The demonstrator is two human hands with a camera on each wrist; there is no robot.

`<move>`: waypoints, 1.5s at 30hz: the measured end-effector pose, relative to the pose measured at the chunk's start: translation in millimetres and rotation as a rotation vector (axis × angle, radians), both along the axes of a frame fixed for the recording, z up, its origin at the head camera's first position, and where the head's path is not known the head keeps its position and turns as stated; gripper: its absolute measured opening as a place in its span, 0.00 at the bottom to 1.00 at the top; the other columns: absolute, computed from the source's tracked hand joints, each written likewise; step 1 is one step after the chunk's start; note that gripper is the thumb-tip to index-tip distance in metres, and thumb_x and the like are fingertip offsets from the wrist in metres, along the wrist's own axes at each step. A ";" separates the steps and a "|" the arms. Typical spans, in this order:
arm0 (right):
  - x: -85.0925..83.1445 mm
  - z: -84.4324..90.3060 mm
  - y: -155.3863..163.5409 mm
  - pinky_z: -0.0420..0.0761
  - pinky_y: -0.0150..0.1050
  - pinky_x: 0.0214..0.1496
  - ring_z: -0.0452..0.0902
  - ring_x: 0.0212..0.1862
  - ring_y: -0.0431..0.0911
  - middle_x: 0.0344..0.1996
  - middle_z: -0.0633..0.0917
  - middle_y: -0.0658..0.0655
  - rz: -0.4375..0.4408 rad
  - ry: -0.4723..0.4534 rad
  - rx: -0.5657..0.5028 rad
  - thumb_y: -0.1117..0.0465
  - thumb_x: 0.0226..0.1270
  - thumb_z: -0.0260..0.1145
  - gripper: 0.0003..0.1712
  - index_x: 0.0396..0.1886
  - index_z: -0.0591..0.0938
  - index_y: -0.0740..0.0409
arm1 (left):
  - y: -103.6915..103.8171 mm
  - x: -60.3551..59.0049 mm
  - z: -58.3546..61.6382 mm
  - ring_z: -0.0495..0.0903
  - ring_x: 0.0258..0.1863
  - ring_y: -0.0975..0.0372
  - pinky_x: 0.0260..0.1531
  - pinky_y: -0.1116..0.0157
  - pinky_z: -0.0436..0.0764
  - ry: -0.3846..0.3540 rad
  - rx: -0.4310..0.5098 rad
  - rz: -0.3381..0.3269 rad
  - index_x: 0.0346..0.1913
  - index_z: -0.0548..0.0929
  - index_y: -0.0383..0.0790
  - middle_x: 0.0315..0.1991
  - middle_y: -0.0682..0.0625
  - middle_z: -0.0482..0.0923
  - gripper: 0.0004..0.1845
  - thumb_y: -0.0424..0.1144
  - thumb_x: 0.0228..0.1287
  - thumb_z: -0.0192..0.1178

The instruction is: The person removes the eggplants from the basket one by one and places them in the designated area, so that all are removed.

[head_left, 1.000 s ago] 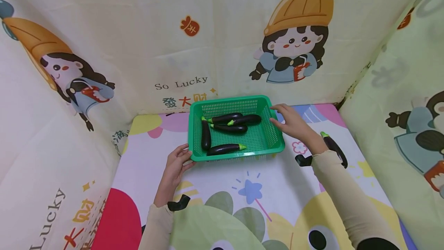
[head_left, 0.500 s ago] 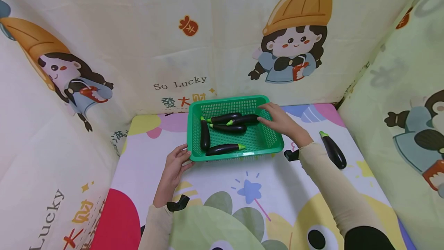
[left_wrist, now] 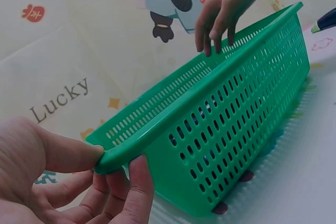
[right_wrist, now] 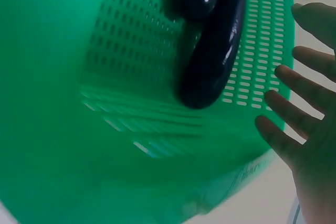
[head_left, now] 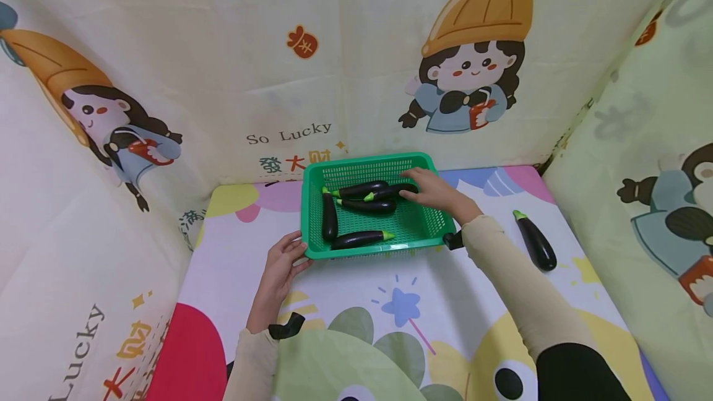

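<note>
A green plastic basket (head_left: 384, 250) with slotted walls stands on the table, several dark eggplants lying in it. My left hand (head_left: 283, 269) grips the near left corner, thumb on top of the rim and fingers curled below, as the left wrist view shows of this hand (left_wrist: 31, 153). Over the right part of the basket hangs my right hand (head_left: 433, 194), its fingers spread and holding nothing. Nearest to it lies an eggplant (head_left: 392, 191), also seen as a glossy eggplant (right_wrist: 212, 61) in the right wrist view, where the fingers are apart from it.
Another eggplant (head_left: 536, 241) with a green cap lies on the table to the right of the basket. A printed cloth (head_left: 345, 296) covers the table. Patterned cloth walls (head_left: 367, 91) rise behind and on both sides.
My right hand has moved left from outside the basket's right rim to over the eggplants. The lone eggplant on the right shows fully now. My left hand and the basket have stayed in place.
</note>
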State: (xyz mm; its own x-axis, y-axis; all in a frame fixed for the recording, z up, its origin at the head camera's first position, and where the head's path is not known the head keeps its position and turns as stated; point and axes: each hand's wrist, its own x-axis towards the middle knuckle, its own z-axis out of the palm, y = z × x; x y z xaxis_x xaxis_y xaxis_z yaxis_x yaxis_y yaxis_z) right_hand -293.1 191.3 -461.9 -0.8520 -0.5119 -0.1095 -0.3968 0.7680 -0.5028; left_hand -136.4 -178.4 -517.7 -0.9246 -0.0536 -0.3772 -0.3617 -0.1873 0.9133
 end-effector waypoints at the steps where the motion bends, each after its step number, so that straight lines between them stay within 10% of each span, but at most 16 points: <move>1: -1.9 -0.6 -1.5 0.64 0.63 0.79 0.63 0.77 0.64 0.74 0.71 0.68 0.005 -0.002 0.012 0.50 0.81 0.61 0.34 0.76 0.69 0.65 | 0.1 -0.1 0.1 0.86 0.39 0.67 0.40 0.66 0.88 0.000 0.002 0.001 0.75 0.67 0.35 0.53 0.50 0.80 0.25 0.31 0.80 0.54; 45: -37.2 -42.0 -31.2 0.71 0.57 0.76 0.71 0.74 0.60 0.73 0.75 0.65 0.068 -0.067 0.194 0.56 0.80 0.63 0.30 0.75 0.71 0.63 | 0.4 1.9 -1.0 0.86 0.39 0.66 0.41 0.67 0.88 -0.001 0.019 0.001 0.75 0.68 0.36 0.58 0.45 0.80 0.25 0.33 0.80 0.55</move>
